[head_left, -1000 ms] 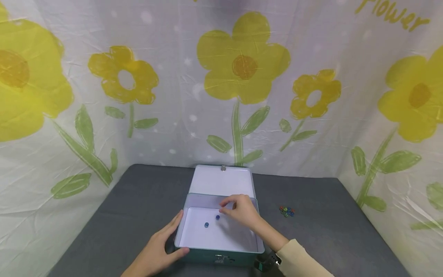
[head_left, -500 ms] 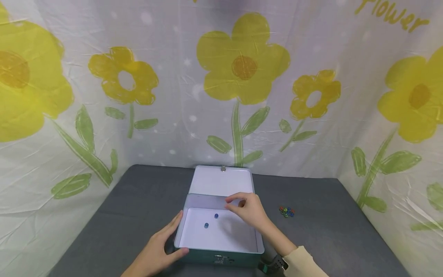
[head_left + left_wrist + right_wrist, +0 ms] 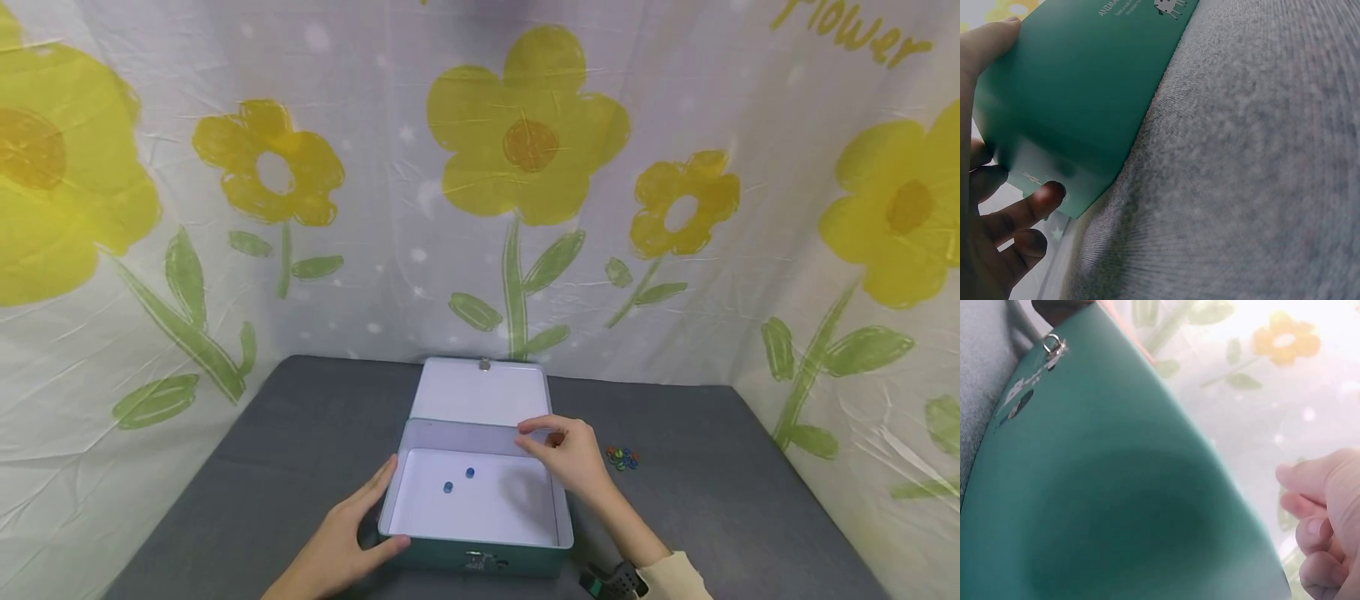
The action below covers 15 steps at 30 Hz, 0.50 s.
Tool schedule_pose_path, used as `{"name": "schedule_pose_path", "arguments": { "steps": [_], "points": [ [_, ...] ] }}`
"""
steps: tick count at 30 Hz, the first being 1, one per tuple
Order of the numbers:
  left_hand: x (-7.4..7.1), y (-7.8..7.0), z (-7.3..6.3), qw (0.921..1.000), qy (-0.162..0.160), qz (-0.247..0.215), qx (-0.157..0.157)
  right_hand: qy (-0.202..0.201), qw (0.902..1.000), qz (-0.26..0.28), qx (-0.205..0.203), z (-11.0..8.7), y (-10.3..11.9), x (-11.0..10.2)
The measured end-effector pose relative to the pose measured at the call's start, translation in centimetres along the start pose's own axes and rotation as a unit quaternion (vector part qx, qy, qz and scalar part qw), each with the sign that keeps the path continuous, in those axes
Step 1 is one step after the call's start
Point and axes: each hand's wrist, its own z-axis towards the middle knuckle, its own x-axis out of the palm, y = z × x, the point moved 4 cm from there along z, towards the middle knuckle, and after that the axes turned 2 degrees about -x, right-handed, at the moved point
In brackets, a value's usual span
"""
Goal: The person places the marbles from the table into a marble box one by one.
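Two small blue beads [image 3: 470, 472] lie apart on the white floor of a green tin box [image 3: 480, 560], whose lid [image 3: 480, 392] is raised at the back. My left hand [image 3: 341, 533] rests on the box's front left corner, thumb at the front and straight fingers along the left side. Above the back right part of the box hovers my right hand [image 3: 570, 454], thumb and index finger apart. In the right wrist view its other fingers [image 3: 1319, 565] are loosely bent, and nothing shows between thumb and fingers.
To the right of the box, a small cluster of red, green, yellow and blue pieces [image 3: 622, 457] lies on the dark grey tabletop [image 3: 690, 517]. A cloth printed with yellow flowers [image 3: 390, 250] hangs behind and at both sides.
My right hand has moved right, from over the middle of the box toward its right wall. The left hand has stayed in place, and both blue beads remain in the box.
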Motion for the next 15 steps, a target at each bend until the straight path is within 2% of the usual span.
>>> {"name": "schedule_pose_path", "arguments": {
  "steps": [9, 15],
  "points": [
    [0.0, 0.1, -0.1, 1.0, -0.003, 0.003, 0.008, -0.041, 0.9989, 0.021, -0.003, -0.5, -1.4, -1.8],
    [0.0, -0.2, 0.0, 0.9999, 0.003, -0.004, 0.011, -0.066, 0.9976, 0.018, 0.011, -1.0, -2.8, -3.5]
  ]
}}
